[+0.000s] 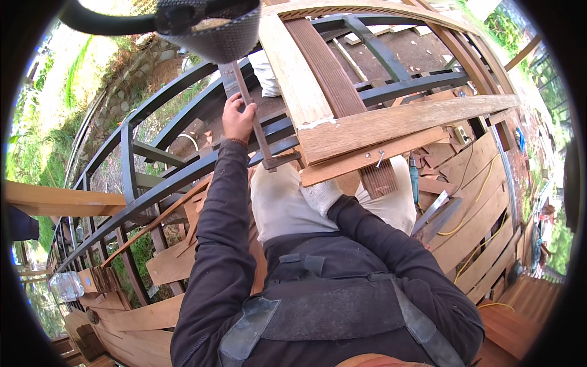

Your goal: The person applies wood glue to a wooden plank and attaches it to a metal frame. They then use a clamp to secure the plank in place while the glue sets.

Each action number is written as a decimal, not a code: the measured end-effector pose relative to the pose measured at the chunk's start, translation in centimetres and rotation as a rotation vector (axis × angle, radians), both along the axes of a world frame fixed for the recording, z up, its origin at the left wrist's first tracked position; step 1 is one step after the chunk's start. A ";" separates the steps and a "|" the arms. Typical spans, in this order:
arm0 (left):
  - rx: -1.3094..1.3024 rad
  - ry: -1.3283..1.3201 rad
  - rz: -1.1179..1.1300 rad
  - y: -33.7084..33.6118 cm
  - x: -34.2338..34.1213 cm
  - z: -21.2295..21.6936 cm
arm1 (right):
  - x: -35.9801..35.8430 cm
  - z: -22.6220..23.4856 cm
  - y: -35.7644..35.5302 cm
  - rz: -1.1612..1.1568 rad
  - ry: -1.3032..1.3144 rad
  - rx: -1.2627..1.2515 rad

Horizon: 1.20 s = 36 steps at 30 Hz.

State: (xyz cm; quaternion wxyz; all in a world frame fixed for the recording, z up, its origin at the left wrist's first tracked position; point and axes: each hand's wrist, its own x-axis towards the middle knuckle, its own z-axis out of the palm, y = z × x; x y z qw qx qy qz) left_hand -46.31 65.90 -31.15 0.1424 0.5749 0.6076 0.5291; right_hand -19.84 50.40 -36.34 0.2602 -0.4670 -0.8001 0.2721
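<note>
My bare left hand (238, 122) is closed round a long brown metal bar that looks like a bar clamp (257, 125). A short jaw sticks out at the bar's lower end, beside a wooden frame. That frame has a pale beam (296, 73), a grooved brown board (327, 67) and a wide crosswise board (409, 125). Below the crosswise board runs a thin wooden strip (361, 159) with screws (380, 159) standing out of it. My right hand (321, 194), in a white knit glove, rests between my thighs under the strip; its fingers are hidden.
Dark metal railings (171, 177) curve along the left and behind the frame. To the right, a teal power tool (414, 178), a flat metal blade (440, 217), wood offcuts (437, 185) and a yellow cord (468, 220) lie on planks. A clear plastic bottle (66, 285) stands far left.
</note>
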 end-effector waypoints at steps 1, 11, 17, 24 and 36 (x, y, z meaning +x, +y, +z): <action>0.033 -0.115 -0.026 -0.3 -0.2 0.1 | -0.1 0.7 -0.1 -0.011 0.027 0.012; -0.174 -0.746 -0.123 -11.7 1.3 5.5 | 3.3 7.2 -5.5 0.017 0.121 -0.390; -0.497 -0.431 0.062 -17.7 -0.9 7.0 | 4.8 7.9 -6.1 0.107 0.185 -0.500; -0.294 0.626 0.380 -14.0 -8.7 3.1 | 2.3 7.2 -5.0 0.111 0.204 -0.347; -0.598 0.345 0.725 -8.1 -5.0 2.8 | 2.1 5.0 -3.6 0.206 0.024 -0.354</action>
